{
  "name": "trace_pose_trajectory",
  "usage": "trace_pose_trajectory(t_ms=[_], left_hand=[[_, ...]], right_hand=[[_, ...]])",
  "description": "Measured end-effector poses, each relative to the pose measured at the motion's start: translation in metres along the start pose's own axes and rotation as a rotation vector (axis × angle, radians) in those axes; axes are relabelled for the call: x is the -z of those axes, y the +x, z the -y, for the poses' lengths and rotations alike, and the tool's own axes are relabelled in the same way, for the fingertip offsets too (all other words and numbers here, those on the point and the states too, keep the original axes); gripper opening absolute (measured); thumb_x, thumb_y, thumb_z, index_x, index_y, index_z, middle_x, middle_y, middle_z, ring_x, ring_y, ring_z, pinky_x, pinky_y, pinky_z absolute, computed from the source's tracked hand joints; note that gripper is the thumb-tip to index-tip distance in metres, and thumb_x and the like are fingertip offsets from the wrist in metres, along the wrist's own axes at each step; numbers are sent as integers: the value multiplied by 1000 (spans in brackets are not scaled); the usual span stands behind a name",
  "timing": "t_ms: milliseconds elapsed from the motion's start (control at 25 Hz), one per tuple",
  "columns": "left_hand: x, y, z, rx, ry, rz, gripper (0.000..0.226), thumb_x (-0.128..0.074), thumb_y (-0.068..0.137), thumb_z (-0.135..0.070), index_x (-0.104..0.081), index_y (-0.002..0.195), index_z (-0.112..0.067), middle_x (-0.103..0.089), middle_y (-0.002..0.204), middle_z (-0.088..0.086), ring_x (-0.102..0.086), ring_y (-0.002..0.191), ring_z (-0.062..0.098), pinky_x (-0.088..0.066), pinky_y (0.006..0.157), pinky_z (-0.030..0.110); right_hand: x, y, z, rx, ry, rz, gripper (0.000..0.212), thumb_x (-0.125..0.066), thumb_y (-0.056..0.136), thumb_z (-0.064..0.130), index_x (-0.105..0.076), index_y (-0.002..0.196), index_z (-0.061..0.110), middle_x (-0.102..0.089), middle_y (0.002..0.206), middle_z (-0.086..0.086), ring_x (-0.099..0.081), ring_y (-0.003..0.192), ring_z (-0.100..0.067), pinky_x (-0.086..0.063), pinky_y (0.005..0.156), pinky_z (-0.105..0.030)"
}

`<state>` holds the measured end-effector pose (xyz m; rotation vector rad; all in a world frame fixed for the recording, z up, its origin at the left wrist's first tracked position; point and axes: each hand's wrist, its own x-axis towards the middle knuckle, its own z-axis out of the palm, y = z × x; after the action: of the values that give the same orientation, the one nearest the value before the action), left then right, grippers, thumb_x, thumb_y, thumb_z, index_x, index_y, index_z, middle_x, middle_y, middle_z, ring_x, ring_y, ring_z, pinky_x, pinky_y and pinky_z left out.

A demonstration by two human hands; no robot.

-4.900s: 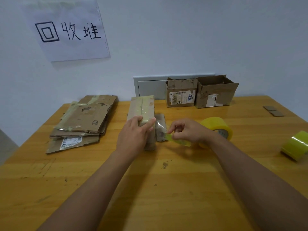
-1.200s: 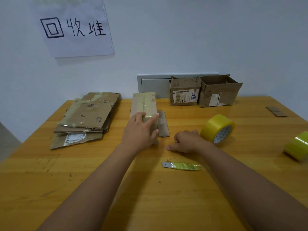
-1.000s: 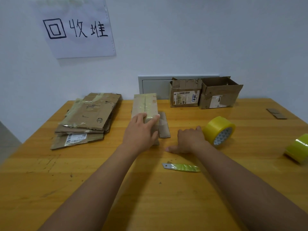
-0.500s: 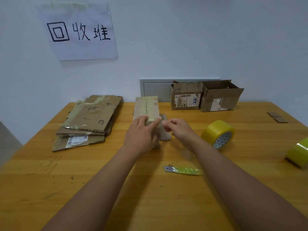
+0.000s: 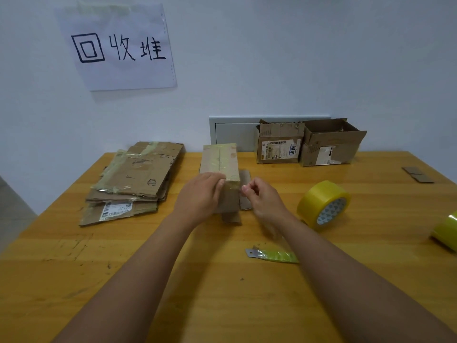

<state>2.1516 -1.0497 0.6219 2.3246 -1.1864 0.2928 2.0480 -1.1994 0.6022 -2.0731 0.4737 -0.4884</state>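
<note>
Wood in a warm yellow, the tabletop [image 5: 74, 280] runs out of the picture at 6 o'clock and at both lower corners, so its near edge is unseen, and the two forearms cover much of its middle. At 3 o'clock a second tape roll [image 5: 447, 231] is cut by the frame. The left hand [image 5: 197, 196] hides the near-left part of the cardboard box [image 5: 220, 157]. Whatever sits between the right hand's [image 5: 264, 199] fingertips is too small to make out.

The cardboard box stands at the tabletop's centre, a little toward 12 o'clock. It is brown and oblong, lying along the 6-to-12 line, and its top seam is sealed under glossy yellowish tape that wraps over the near end. Loose flaps lie flat beside it at 3 and 6 o'clock. The left hand lies over the near end, fingers bent over the top edge, gripping it. The right hand is curled, thumb and forefinger pinched together just beside the box's near right corner.

A flattened cardboard stack [image 5: 133, 177] lies close at the box's 9 o'clock, and open boxes [image 5: 279, 142] sit at 1 o'clock against the wall. A yellow tape roll [image 5: 321, 201] stands at 4 o'clock near the right wrist. A green knife [image 5: 272, 254] lies at 5 o'clock, against the right forearm. Bare wood spreads at 7 o'clock, and also between the roll and the cardboard scraps [image 5: 418, 174] at 2 o'clock.
</note>
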Motion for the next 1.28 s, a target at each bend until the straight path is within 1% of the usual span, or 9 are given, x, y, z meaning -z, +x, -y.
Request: trace_pose_trajectory(t_ms=[80,200,360,480,600,720,800,920,1280], left_hand=[[-1,3,14,34,-105,-14,28,-42,104,-28,-61,125,-28,-63,124,-8,-52,117,13,-23,98,28],[-6,6,25,40,-323,-21,25,-50,101,-24,-65,121,-26,-60,122,-11,-46,117,9,-38,104,40],[-10,3,30,108,-366,-13,27,-47,101,-36,-64,121,-35,-45,134,-9,-26,125,4,-27,101,32],[-5,4,34,101,-372,7,31,-42,102,-38,-63,124,-32,-49,132,-11,-30,125,6,-30,100,33],[-2,8,37,104,-375,-20,30,-41,103,-39,-60,123,-29,-56,122,-11,-42,117,6,-41,93,31],[-4,10,42,119,-381,-30,27,-47,100,-40,-63,117,-26,-60,121,-9,-46,113,7,-41,88,30],[-7,10,43,84,-360,-64,22,-52,98,-37,-65,112,-25,-62,121,-9,-45,111,6,-40,86,28],[-13,6,44,15,-245,-124,25,-54,98,-36,-64,115,-22,-62,122,-6,-42,110,3,-37,84,25],[-20,0,49,-63,-168,-106,35,-61,95,-26,-58,129,-18,-56,136,-3,-40,128,16,-34,96,26]], right_hand=[[0,-3,-1,33,-11,-8,15,-49,102,26,-54,93,16,-61,88,-1,-56,82,-17,-48,74,-36],[0,-5,0,49,26,-24,15,-50,101,27,-55,91,17,-58,84,6,-52,76,-8,-44,67,-27],[3,-3,3,-16,-4,-39,26,-50,100,35,-60,85,17,-65,85,-5,-61,81,-23,-51,72,-39],[9,4,14,-81,-227,-110,52,-39,101,51,-54,66,16,-56,65,-4,-52,61,-24,-40,55,-35],[14,13,27,26,-438,-224,47,-35,101,53,-63,93,16,-64,93,0,-58,84,-19,-42,65,-32],[4,26,36,283,-459,-52,40,-42,102,42,-59,129,18,-59,131,0,-51,120,-18,-44,92,-35],[-7,34,33,364,-557,44,34,-48,100,40,-63,122,19,-61,125,1,-52,117,-19,-46,90,-36],[-12,40,19,434,-635,4,28,-54,97,40,-66,112,19,-64,118,3,-52,111,-18,-46,81,-33],[-4,37,12,478,-632,35,35,-66,90,38,-62,121,21,-59,129,3,-48,119,-20,-49,88,-40]])
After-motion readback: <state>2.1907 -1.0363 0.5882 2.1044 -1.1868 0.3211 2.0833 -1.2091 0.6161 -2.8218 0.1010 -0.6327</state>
